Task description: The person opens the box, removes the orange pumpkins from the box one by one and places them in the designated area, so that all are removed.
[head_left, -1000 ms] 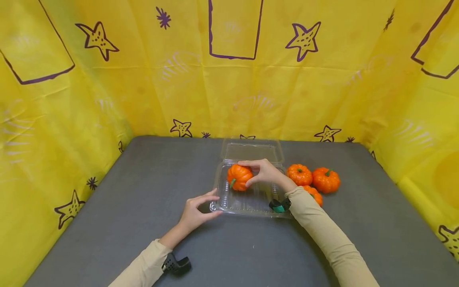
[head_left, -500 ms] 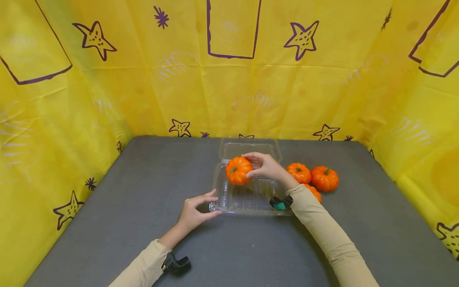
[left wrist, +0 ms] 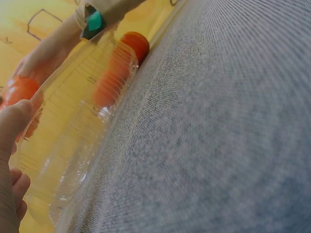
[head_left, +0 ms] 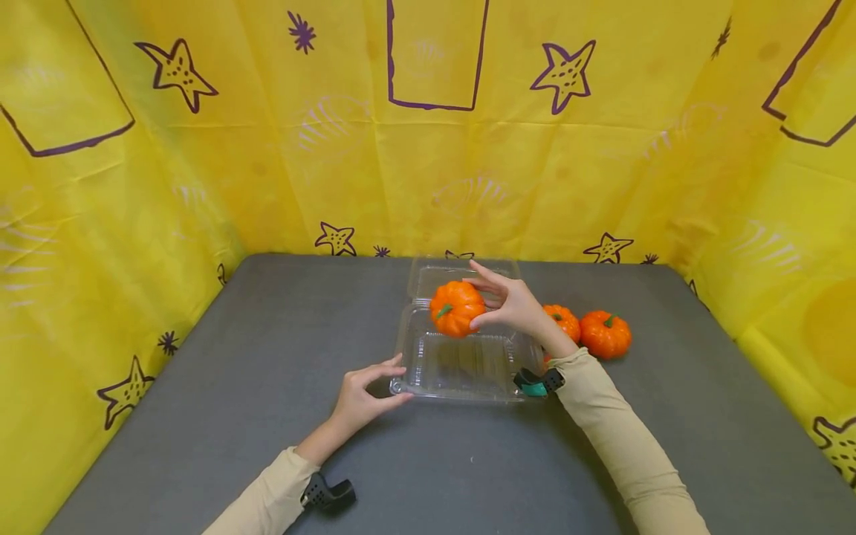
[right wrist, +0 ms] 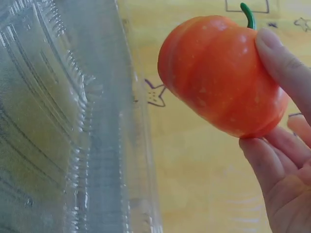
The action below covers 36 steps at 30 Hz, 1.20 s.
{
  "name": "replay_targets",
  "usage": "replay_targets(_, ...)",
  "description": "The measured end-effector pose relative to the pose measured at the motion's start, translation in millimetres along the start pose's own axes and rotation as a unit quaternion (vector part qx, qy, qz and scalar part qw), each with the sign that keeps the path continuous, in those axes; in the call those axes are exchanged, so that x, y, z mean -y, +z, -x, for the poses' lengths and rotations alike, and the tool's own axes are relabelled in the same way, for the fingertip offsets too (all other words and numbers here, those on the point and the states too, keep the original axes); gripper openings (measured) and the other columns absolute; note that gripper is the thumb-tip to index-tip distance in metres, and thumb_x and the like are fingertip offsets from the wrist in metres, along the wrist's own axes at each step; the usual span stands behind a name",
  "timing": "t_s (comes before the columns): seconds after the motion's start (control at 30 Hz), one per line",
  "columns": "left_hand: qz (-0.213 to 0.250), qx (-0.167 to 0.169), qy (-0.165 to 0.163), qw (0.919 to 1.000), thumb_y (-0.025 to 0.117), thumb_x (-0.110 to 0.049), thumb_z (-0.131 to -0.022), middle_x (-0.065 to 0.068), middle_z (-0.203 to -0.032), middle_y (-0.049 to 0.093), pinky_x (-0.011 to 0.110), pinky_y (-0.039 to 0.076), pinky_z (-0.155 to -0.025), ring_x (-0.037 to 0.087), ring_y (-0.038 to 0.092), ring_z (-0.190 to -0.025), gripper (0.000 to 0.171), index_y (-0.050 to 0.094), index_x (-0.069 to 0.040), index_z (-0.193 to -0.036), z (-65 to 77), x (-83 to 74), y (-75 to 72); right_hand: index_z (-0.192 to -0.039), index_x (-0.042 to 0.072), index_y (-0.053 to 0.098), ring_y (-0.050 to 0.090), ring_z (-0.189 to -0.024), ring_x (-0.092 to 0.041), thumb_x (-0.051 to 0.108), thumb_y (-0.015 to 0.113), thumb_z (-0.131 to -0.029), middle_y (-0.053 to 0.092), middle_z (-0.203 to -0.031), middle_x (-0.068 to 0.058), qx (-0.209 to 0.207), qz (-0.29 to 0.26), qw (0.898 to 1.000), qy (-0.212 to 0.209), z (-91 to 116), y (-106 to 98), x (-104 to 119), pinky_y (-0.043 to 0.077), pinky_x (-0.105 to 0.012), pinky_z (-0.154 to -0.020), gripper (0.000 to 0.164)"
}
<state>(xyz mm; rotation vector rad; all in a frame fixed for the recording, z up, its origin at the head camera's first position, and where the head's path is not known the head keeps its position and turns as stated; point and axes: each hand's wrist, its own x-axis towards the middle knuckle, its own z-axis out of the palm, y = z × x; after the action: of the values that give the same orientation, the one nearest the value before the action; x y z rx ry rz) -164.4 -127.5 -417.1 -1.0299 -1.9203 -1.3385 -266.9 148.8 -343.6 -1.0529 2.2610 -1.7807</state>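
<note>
In the head view my right hand (head_left: 518, 306) holds an orange toy pumpkin (head_left: 457, 308) with a green stem, raised above the clear plastic container (head_left: 461, 390). The right wrist view shows the thumb and fingers gripping opposite sides of this pumpkin (right wrist: 218, 77). My left hand (head_left: 364, 390) pinches the container's near left corner. From the left wrist, its thumb (left wrist: 19, 114) lies over the rim of the clear container (left wrist: 73, 145). The container's lid (head_left: 461, 281) is folded back, away from me.
Two more pumpkins, one in the middle (head_left: 564, 318) and one further right (head_left: 605, 334), sit right of the container. Part of a third shows beneath my right wrist. Grey cloth (head_left: 301, 319) covers the table, with a yellow patterned curtain (head_left: 435, 178) around it.
The pumpkin in my right hand has risen from inside the container, turned, and then shifted slightly right. My left hand stays at the container corner.
</note>
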Motion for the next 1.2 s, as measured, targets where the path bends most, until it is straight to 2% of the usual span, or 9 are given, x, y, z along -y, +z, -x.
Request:
replay_targets(0.1, 0.000, -0.004, 0.000, 1.0000, 0.082, 0.007, -0.049, 0.030, -0.090, 0.060, 0.025, 0.045, -0.083, 0.039, 0.061, -0.085, 0.040, 0.064, 0.010, -0.085, 0.5, -0.2, 0.3, -0.130, 0.000, 0.044, 0.049, -0.112, -0.026, 0.003, 0.079, -0.060, 0.049, -0.125, -0.018, -0.016, 0.014, 1.000, 0.010, 7.5, -2.6, 6.0, 0.046, -0.035, -0.080, 0.078)
replay_targets(0.23, -0.003, -0.012, 0.003, 0.9999, 0.082, 0.006, -0.048, 0.029, -0.090, 0.061, 0.025, 0.045, -0.082, 0.038, 0.061, -0.084, 0.041, 0.065, 0.008, -0.086, 0.8, -0.3, -0.4, -0.120, -0.007, 0.053, 0.050, -0.111, -0.026, 0.005, 0.080, -0.061, 0.051, -0.123, -0.018, -0.034, -0.010, 0.999, 0.029, 14.6, -3.6, 15.2, 0.047, -0.038, -0.079, 0.066)
replay_targets(0.4, -0.004, -0.011, 0.002, 0.9999, 0.082, 0.006, -0.049, 0.029, -0.090, 0.061, 0.026, 0.045, -0.082, 0.038, 0.061, -0.084, 0.041, 0.066, 0.007, -0.087, 2.1, -0.2, -0.2, -0.115, -0.011, 0.052, 0.050, -0.110, -0.025, 0.001, 0.078, -0.063, 0.049, -0.124, -0.022, -0.057, -0.036, 0.997, 0.041, 23.3, -5.9, 18.9, 0.047, -0.038, -0.079, 0.060)
replay_targets(0.53, -0.003, -0.011, -0.002, 0.9999, 0.082, 0.005, -0.051, 0.030, -0.090, 0.060, 0.025, 0.045, -0.082, 0.038, 0.061, -0.084, 0.039, 0.065, 0.009, -0.086, 3.8, -0.8, 1.0, -0.106, -0.011, 0.050, 0.051, -0.109, -0.024, 0.001, 0.078, -0.064, 0.046, -0.126, -0.022, -0.062, -0.042, 0.996, 0.045, 34.1, -9.0, 18.5, 0.048, -0.038, -0.078, 0.051)
replay_targets(0.73, -0.004, -0.016, -0.001, 0.9999, 0.081, 0.006, -0.050, 0.029, -0.090, 0.061, 0.025, 0.045, -0.082, 0.038, 0.061, -0.084, 0.039, 0.066, 0.007, -0.086, 2.3, -1.7, 1.5, -0.099, -0.007, 0.046, 0.053, -0.106, -0.018, 0.002, 0.078, -0.065, 0.046, -0.124, -0.026, -0.075, -0.023, 0.995, 0.066, 55.3, -17.0, 21.3, 0.048, -0.034, -0.077, 0.047)
replay_targets(0.83, -0.004, -0.017, 0.001, 0.9998, 0.081, 0.006, -0.050, 0.029, -0.090, 0.061, 0.025, 0.045, -0.082, 0.038, 0.061, -0.084, 0.040, 0.066, 0.006, -0.087, 1.4, -1.8, 1.2, -0.099, -0.006, 0.047, 0.054, -0.103, -0.012, 0.001, 0.077, -0.067, 0.049, -0.121, -0.021, -0.088, -0.022, 0.993, 0.069, 67.5, -20.6, 20.4, 0.049, -0.032, -0.076, 0.045)
replay_targets(1.03, -0.006, -0.015, -0.001, 0.9999, 0.081, 0.008, -0.049, 0.029, -0.090, 0.061, 0.024, 0.045, -0.082, 0.039, 0.061, -0.084, 0.041, 0.066, 0.006, -0.087, 0.2, -2.2, 0.0, -0.098, 0.000, 0.049, 0.054, -0.101, -0.007, -0.004, 0.072, -0.071, 0.055, -0.112, 0.001, -0.116, -0.029, 0.991, 0.067, 89.5, -25.1, 18.0, 0.048, -0.026, -0.077, 0.036)
replay_targets(1.2, -0.006, -0.013, -0.004, 0.9999, 0.081, 0.008, -0.049, 0.029, -0.091, 0.061, 0.024, 0.044, -0.082, 0.038, 0.061, -0.084, 0.040, 0.065, 0.008, -0.086, 0.4, -2.9, -0.4, -0.097, -0.003, 0.046, 0.052, -0.101, -0.004, -0.005, 0.071, -0.072, 0.051, -0.113, -0.001, -0.128, -0.008, 0.989, 0.068, 104.7, -28.7, 20.7, 0.047, -0.022, -0.077, 0.036)
